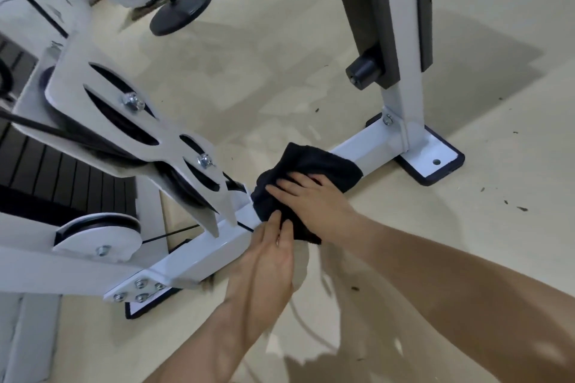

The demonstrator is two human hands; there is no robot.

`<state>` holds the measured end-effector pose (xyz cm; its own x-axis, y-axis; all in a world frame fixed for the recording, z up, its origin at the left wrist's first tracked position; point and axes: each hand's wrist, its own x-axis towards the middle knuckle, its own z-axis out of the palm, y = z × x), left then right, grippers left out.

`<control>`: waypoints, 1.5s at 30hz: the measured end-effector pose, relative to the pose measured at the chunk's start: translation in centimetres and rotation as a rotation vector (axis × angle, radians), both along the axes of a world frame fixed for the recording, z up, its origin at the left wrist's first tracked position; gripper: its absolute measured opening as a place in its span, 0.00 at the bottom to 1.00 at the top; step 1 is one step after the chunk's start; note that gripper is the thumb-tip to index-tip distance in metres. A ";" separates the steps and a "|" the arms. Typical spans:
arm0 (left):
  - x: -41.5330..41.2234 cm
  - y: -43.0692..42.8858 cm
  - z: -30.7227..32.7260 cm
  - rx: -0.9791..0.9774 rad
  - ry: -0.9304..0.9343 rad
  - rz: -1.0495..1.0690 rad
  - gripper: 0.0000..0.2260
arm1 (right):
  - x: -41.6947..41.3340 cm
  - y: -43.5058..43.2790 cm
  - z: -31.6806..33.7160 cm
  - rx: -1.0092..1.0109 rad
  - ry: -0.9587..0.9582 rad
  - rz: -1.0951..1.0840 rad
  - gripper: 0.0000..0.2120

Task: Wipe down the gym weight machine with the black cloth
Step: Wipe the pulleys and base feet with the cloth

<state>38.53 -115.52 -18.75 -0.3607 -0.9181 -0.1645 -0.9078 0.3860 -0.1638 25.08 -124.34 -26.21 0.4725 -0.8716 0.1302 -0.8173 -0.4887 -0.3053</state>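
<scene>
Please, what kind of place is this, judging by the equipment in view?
Probably a gym: a white steel machine frame on floor plates, cable pulleys, and what looks like a dark stack of weight plates at the left.

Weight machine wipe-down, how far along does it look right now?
Done: nothing here shows which parts are already wiped. In hand: the black cloth lies over the low base bar, right hand pressing it flat, left hand touching its near edge. Left, probably: the bar's stretch toward the foot plate, the pulley bracket and the upright.
</scene>
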 end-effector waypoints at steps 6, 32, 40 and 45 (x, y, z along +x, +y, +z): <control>-6.3 -6.7 -1.6 0.066 0.026 -0.163 0.29 | -8.9 -2.1 1.3 0.178 0.100 -0.341 0.28; -7.5 -7.0 28.0 -0.693 0.189 -0.485 0.05 | -9.3 2.7 27.0 -0.682 -0.687 -0.365 0.19; -6.0 -8.0 27.4 -0.491 0.537 -0.347 0.13 | -8.7 2.3 26.6 -0.745 -0.169 -0.490 0.13; -6.3 -9.2 28.2 -0.198 0.734 -0.190 0.11 | -9.6 3.8 32.2 -0.578 -0.457 -0.462 0.13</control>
